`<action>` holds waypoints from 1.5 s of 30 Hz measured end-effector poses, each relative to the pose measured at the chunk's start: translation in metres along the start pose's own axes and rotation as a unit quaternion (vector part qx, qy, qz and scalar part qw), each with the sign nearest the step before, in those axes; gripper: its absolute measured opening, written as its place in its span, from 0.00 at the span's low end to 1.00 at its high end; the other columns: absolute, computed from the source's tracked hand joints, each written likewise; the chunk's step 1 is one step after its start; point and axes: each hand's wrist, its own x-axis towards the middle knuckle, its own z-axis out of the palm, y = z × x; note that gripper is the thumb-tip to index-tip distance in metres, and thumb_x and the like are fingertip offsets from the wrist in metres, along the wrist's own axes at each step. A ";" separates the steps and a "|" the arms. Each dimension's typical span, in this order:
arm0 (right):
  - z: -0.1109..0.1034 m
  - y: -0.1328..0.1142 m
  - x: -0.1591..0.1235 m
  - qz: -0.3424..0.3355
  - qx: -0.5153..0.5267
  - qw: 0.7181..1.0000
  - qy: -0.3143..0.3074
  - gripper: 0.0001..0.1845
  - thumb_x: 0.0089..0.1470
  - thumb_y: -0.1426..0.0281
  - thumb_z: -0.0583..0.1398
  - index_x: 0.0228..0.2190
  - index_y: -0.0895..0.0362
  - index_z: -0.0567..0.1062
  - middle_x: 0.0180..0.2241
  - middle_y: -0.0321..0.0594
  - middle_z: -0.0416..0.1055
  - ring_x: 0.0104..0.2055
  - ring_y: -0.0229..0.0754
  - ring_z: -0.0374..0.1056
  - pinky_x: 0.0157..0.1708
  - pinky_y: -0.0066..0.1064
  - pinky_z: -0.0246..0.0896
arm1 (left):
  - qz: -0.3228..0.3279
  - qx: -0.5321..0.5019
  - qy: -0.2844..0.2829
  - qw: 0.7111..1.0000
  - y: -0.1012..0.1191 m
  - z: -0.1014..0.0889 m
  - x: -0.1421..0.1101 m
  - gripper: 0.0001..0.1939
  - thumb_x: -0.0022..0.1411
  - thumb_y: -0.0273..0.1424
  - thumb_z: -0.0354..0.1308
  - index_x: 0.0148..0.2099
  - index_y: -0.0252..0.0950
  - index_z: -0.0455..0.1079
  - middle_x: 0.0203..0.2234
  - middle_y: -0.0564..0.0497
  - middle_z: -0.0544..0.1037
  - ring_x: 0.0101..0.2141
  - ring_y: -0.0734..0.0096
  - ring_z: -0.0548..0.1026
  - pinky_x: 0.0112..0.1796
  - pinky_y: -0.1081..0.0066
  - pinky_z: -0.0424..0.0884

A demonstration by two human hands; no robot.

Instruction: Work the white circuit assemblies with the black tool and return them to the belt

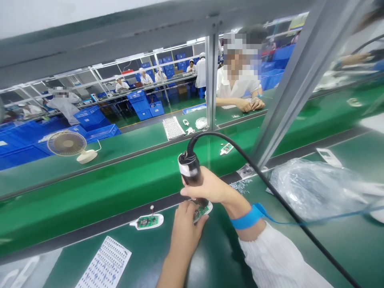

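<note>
My right hand [210, 187] is wrapped round a black corded electric screwdriver [192, 171], held upright with its lower end over a white plastic housing [209, 208] that carries a green circuit board. Fingers and thumb of my left hand [186, 228] grip that housing from the near side, covering much of it. The screwdriver's tip is hidden behind my left fingers, so contact with the board cannot be made out. To the left lies a second white housing [148, 221] with a green board. A blue wrist strap [247, 218] circles my right wrist.
A printed sheet [105, 264] lies front left. Small screws [240, 186] are scattered beyond my right wrist, near a clear plastic bag [312, 188]. The black cable [270, 184] arcs to the right. Across the green conveyor [120, 180], a co-worker [240, 84] sits; a fan [67, 143] stands left.
</note>
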 end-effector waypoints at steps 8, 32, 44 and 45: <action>-0.013 0.006 -0.002 0.027 0.019 0.998 -0.045 0.13 0.49 0.69 0.70 0.25 0.57 0.70 0.22 0.33 0.66 0.23 0.37 0.63 0.23 0.27 0.58 | -0.005 -0.009 0.004 1.000 0.002 -0.001 0.001 0.07 0.65 0.29 0.62 0.43 0.38 0.68 0.39 0.48 0.75 0.41 0.57 0.73 0.42 0.59 0.70; -0.068 -0.001 -0.020 -0.044 -0.058 0.942 0.328 0.16 0.49 0.60 0.70 0.27 0.55 0.71 0.20 0.32 0.65 0.24 0.42 0.62 0.28 0.37 0.57 | -0.119 0.111 0.046 0.986 -0.109 -0.036 0.174 0.18 0.58 0.46 0.59 0.37 0.35 0.71 0.36 0.41 0.77 0.37 0.51 0.75 0.41 0.55 0.73; -0.064 -0.003 -0.020 -0.135 0.044 0.935 0.325 0.13 0.51 0.63 0.70 0.29 0.56 0.74 0.18 0.33 0.66 0.21 0.40 0.62 0.27 0.35 0.60 | 0.064 -0.005 0.033 0.997 0.029 0.041 0.063 0.07 0.70 0.32 0.55 0.48 0.39 0.70 0.43 0.48 0.78 0.47 0.57 0.73 0.46 0.58 0.68; -0.064 -0.004 -0.019 -0.141 0.051 0.936 0.319 0.12 0.51 0.63 0.70 0.29 0.56 0.74 0.18 0.33 0.66 0.21 0.40 0.62 0.26 0.34 0.60 | 0.064 0.009 0.028 0.998 0.032 0.044 0.063 0.07 0.69 0.31 0.57 0.49 0.39 0.70 0.44 0.48 0.78 0.47 0.56 0.73 0.46 0.57 0.68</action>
